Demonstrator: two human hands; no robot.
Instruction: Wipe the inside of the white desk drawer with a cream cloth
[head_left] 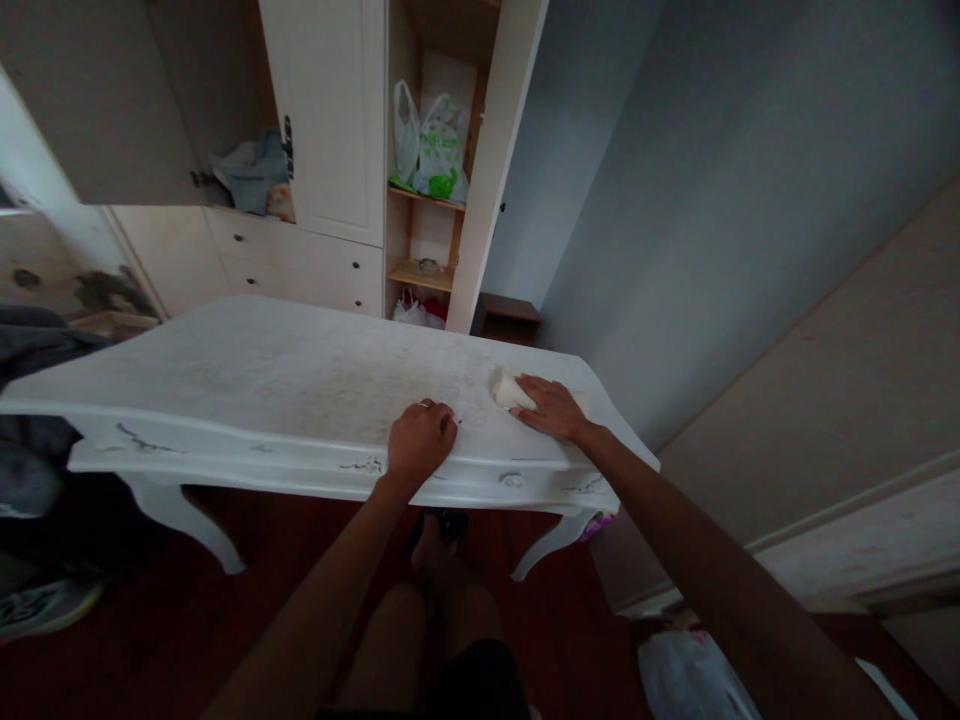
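Note:
A white cloth lies bunched on the right part of a white table. My right hand presses on the cloth, its fingers over one side, holding it against the tabletop. Closer to the front edge, my left hand rests on the table with its fingers curled in; nothing shows in it. A ring is on one of its fingers. Grey smudges and dusty marks cover the middle and left of the tabletop around my hands.
Behind the table stands a white wardrobe with open doors. Plastic bags sit on its shelf. A grey wall rises at the right. Dark clothing lies at the left, and a white bag is on the floor at lower right.

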